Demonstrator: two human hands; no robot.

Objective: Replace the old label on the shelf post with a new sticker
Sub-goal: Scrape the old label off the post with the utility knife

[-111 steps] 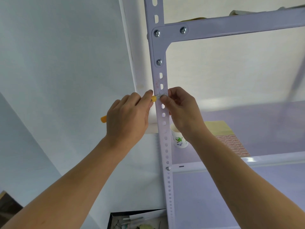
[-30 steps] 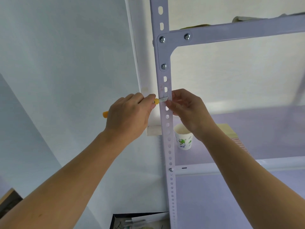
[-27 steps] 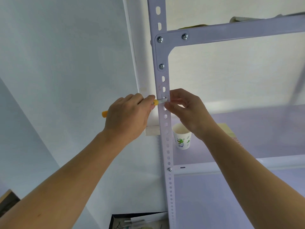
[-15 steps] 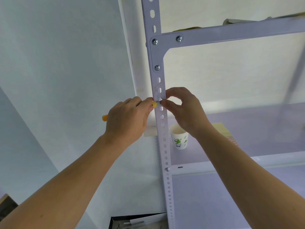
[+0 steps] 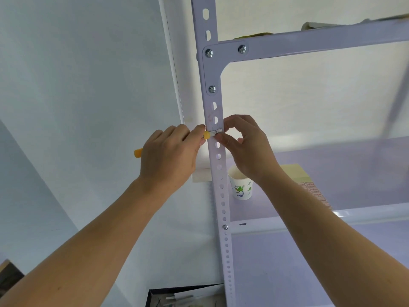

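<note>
Label scrap (image 5: 216, 133), one small crumpled whitish strip, clings to the single perforated shelf post (image 5: 219, 173). One left hand (image 5: 170, 156) grips one yellow-handled scraper (image 5: 206, 135), its blade at the strip. One right hand (image 5: 245, 147) pinches the strip between thumb and forefinger, with its other fingers curled.

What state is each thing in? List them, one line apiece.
left hand: grips the yellow-handled scraper.
yellow-handled scraper: blade end against the shelf post, at the old label.
old label: partly peeled, bunched at the blade.
right hand: pinches the old label.
shelf post: upright.
paper cup: upright on the shelf.
sticker sheet: flat on the shelf, partly hidden by the right arm.
</note>
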